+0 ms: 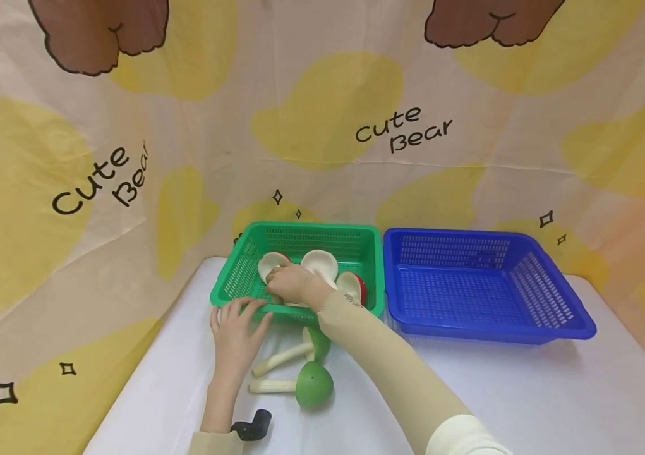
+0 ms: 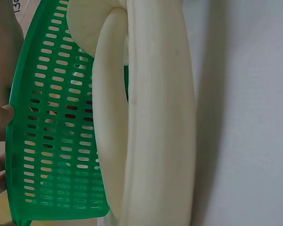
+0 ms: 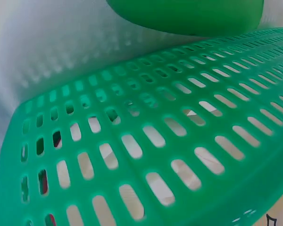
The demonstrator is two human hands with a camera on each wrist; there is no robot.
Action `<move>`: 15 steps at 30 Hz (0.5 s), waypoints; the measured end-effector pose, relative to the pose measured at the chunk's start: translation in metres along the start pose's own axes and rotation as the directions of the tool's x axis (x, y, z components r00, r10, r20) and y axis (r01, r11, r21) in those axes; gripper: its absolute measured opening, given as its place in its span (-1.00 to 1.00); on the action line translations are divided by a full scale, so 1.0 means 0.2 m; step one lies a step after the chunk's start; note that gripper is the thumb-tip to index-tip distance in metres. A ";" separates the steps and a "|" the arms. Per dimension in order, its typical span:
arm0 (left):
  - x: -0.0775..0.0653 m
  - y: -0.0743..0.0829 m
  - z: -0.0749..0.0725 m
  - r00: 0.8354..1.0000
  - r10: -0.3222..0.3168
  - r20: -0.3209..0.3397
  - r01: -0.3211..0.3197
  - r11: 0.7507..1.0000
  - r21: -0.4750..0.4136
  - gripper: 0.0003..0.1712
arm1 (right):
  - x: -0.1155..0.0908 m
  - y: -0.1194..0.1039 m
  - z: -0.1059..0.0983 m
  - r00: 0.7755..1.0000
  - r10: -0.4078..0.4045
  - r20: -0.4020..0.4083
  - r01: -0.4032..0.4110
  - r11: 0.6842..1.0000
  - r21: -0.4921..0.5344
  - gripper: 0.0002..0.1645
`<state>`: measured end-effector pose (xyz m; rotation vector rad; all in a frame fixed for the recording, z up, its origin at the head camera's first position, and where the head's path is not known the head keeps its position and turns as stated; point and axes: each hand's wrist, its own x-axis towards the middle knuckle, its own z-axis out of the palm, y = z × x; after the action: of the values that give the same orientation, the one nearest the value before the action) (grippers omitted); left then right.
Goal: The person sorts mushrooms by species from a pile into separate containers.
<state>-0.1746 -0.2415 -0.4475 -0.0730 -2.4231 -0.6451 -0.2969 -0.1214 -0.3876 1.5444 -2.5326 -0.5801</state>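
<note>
The green basket (image 1: pixel 225 278) holds several toy mushrooms with red caps and pale stems. My right hand (image 1: pixel 292 283) reaches over its near rim, with curled fingers at the stem of the leftmost red-capped mushroom (image 1: pixel 268 260); the palm hides most of that stem. Beside it lie a second mushroom (image 1: pixel 319 261) and a third red-capped one (image 1: pixel 353 285). My left hand (image 1: pixel 237 332) rests its spread fingers on the basket's near left rim. In the left wrist view, fingertips (image 2: pixel 1 120) touch the green rim. The right wrist view shows the basket's slotted wall (image 3: pixel 155 141).
A blue basket (image 1: pixel 447 291) stands right beside the green one. Two green-capped toy mushrooms, one nearer (image 1: pixel 314 384) and one farther (image 1: pixel 318 344), lie on the white table (image 1: pixel 470 404) in front. A black object (image 1: pixel 255 426) shows by my left wrist. Printed cloth (image 1: pixel 322 177) hangs behind.
</note>
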 end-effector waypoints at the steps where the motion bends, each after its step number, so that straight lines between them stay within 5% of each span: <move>1: 0.00 0.00 0.00 1.000 0.001 -0.002 -0.001 1.000 -0.001 -0.72 | -0.01 0.00 0.00 1.000 0.004 0.003 -0.004 1.000 0.012 -0.63; 6: 0.00 0.00 0.00 1.000 0.015 -0.008 -0.014 1.000 0.009 -0.72 | -0.05 0.01 -0.02 1.000 0.022 0.002 -0.022 0.989 0.143 -0.48; 15: 0.00 0.00 0.00 0.999 0.029 -0.014 -0.029 0.999 0.017 -0.72 | -0.19 0.03 -0.09 0.991 0.089 -0.100 -0.055 0.950 0.307 -0.53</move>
<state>-0.1758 -0.2420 -0.4478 -0.0960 -2.4090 -0.6100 -0.2794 -0.0908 -0.3644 1.5133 -2.6723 -0.0897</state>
